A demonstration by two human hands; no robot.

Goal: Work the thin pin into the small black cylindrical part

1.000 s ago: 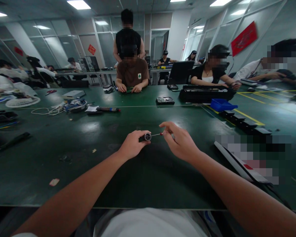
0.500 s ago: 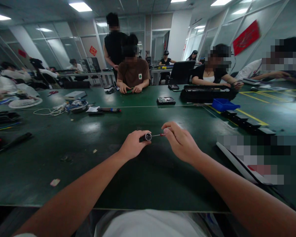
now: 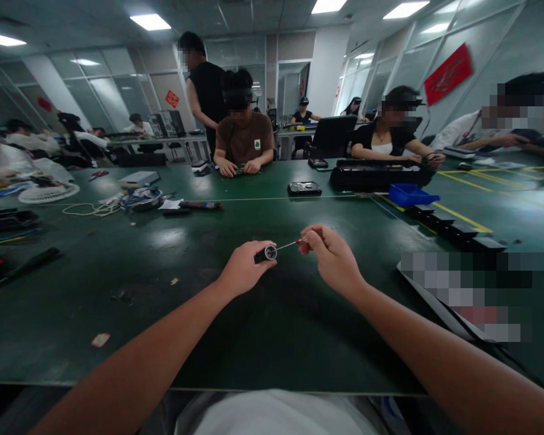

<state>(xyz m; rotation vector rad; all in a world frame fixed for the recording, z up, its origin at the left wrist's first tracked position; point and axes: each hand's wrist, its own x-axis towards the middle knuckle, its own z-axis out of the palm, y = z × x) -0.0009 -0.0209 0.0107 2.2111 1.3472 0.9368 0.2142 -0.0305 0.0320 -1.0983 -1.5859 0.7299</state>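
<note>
Just ahead of me over the green table, my left hand is closed around a small black cylinder with a pale ring at its open end. That end faces me and slightly right. My right hand pinches the red handle of a thin screwdriver. Its metal shaft points left, and the tip reaches the rim of the cylinder; whether it goes inside I cannot tell. Fingers hide most of the handle.
Beyond my hands lie a hard drive, a long black housing and a blue tray. Cables and an electric-looking pen tool lie left. A white-edged panel sits right. A co-worker sits opposite.
My right hand has turned and shifted slightly, so the screwdriver now slants up toward the right. My left hand keeps hold of the cylinder, almost unmoved. The standing person behind has turned and shifted left.
</note>
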